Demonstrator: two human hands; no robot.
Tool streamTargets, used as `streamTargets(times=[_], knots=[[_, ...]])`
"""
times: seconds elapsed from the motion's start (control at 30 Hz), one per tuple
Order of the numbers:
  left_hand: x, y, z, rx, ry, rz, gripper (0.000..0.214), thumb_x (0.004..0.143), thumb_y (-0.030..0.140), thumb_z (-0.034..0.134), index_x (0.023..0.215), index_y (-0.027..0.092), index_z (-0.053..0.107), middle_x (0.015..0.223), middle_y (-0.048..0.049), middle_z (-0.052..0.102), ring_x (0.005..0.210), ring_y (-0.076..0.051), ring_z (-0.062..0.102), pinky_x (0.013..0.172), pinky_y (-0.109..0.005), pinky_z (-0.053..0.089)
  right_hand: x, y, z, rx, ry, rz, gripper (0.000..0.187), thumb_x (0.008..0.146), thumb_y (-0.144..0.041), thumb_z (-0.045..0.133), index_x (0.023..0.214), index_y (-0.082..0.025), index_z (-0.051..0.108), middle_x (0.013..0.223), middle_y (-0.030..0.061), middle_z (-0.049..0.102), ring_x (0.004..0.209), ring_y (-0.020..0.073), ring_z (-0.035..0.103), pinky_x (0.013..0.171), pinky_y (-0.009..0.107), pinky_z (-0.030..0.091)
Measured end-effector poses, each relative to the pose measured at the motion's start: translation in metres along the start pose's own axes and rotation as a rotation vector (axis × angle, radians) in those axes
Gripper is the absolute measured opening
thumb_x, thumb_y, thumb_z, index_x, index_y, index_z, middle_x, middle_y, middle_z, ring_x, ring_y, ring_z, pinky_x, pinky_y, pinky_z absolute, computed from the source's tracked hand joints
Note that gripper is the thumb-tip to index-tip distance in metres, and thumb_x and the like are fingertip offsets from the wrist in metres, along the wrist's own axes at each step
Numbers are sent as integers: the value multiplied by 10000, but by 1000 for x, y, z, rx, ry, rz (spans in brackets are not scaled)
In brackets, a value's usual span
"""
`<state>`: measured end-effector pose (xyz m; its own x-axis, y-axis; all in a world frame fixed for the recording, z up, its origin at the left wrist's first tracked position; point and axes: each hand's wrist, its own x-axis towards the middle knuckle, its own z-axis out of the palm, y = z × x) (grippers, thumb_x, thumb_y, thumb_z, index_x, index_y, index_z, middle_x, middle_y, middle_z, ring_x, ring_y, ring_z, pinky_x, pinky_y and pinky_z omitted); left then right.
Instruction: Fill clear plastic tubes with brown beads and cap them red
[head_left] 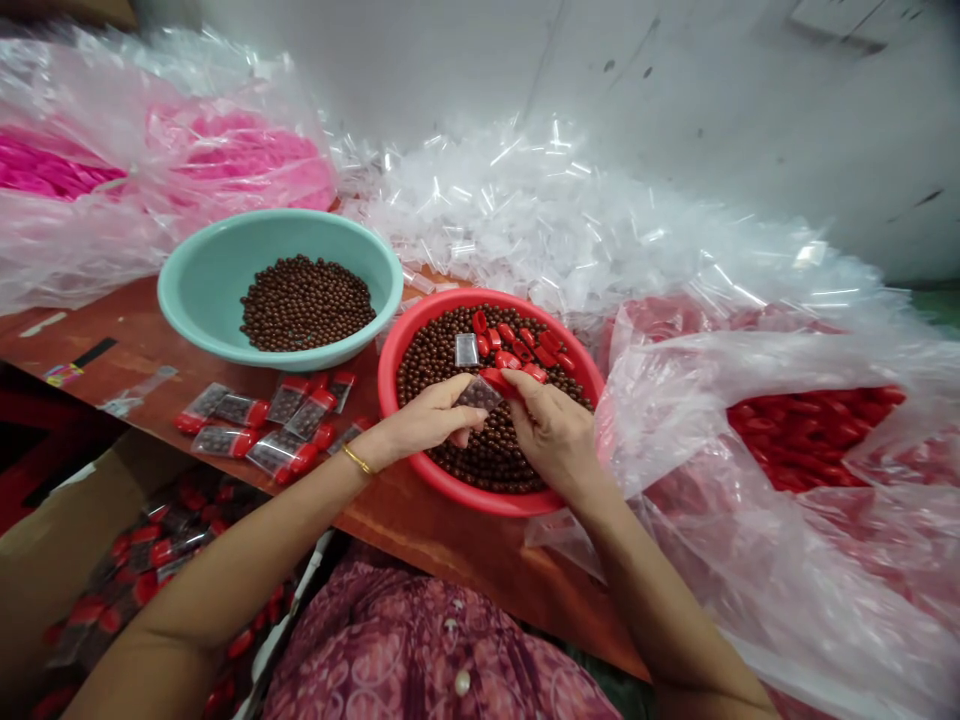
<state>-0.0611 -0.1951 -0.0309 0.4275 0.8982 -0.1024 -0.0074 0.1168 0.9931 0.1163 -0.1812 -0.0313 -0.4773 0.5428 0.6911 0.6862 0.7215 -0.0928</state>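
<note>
**Head view.**

Left hand: narrow pinch, thumb and fingers closed on a small clear plastic packet with brown beads inside; gold bangle at the wrist.

Right hand: narrow pinch on a red plastic piece, touching the packet's top edge.

Below both hands: red plastic basin holding loose brown beads, more red pieces and one clear sleeve.

Around the basin, on a wooden table:
- 10 o'clock: teal plastic basin of brown beads
- 12 o'clock: heap of clear sleeves
- 3 o'clock: plastic sack of red pieces
- 9 o'clock: red-capped bead packets
- 7 o'clock, below the table edge: cardboard box of similar packets
</note>
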Motion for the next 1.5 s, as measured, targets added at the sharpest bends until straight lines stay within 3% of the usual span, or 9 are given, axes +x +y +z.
streamTargets(times=[0.13,0.3,0.43,0.6,0.73,0.87,1.13,1.37,1.5], knots=[[0,-2,0,22,32,4,156,738,243,560,816,160,454,602,77,454,455,-40,439,443,-171,376,-1,-7,3,-99,60,-152,422,846,-12,479,1243,-150,519,1028,90,721,875,154,688,827,261,543],[0,0,0,-37,28,-15,213,735,281,593,839,155,456,578,81,479,413,-39,454,400,-164,381,-2,-13,2,-57,52,-199,549,845,-4,481,1371,-136,396,1076,114,704,939,162,677,846,267,546],[1,3,0,-41,41,-7,210,703,271,619,794,147,476,548,79,497,410,-43,454,399,-169,373,-1,-22,5,-54,71,-124,573,841,4,466,1393,-120,373,1036,121,711,865,160,686,798,259,557],[5,1,1,-76,165,-20,150,635,184,595,728,152,482,485,101,459,365,-32,413,377,-163,338,12,-25,4,65,36,-5,440,829,-39,483,1244,-169,554,881,51,741,715,140,691,704,235,570],[4,0,0,-186,120,-9,157,623,206,586,729,153,483,454,108,441,334,-38,408,360,-166,323,22,-24,-7,344,-61,170,363,829,-109,524,1168,-199,619,1058,36,719,915,157,692,837,264,563],[1,1,0,-190,107,10,203,622,204,607,787,146,503,462,111,447,345,-37,415,367,-161,325,25,-23,-16,513,-181,317,338,845,-169,531,1166,-210,628,1084,28,711,973,175,680,864,300,558],[3,-2,2,-81,198,42,140,628,150,553,762,140,512,468,110,439,357,-25,395,380,-159,316,16,-31,-5,281,-133,78,322,862,-114,470,1102,-226,652,1172,72,670,858,158,693,793,303,569],[2,0,2,-83,135,-5,118,620,154,550,714,158,479,432,120,411,299,-24,359,318,-149,287,10,-28,-3,418,-90,260,363,874,-181,505,1226,-221,585,1093,23,709,950,159,689,850,278,563],[1,5,2,-79,137,-59,92,607,133,527,664,163,461,419,109,414,296,-27,353,313,-153,283,8,-27,-2,340,-105,153,448,867,-159,503,1312,-207,510,1078,43,714,898,161,703,800,259,576]])
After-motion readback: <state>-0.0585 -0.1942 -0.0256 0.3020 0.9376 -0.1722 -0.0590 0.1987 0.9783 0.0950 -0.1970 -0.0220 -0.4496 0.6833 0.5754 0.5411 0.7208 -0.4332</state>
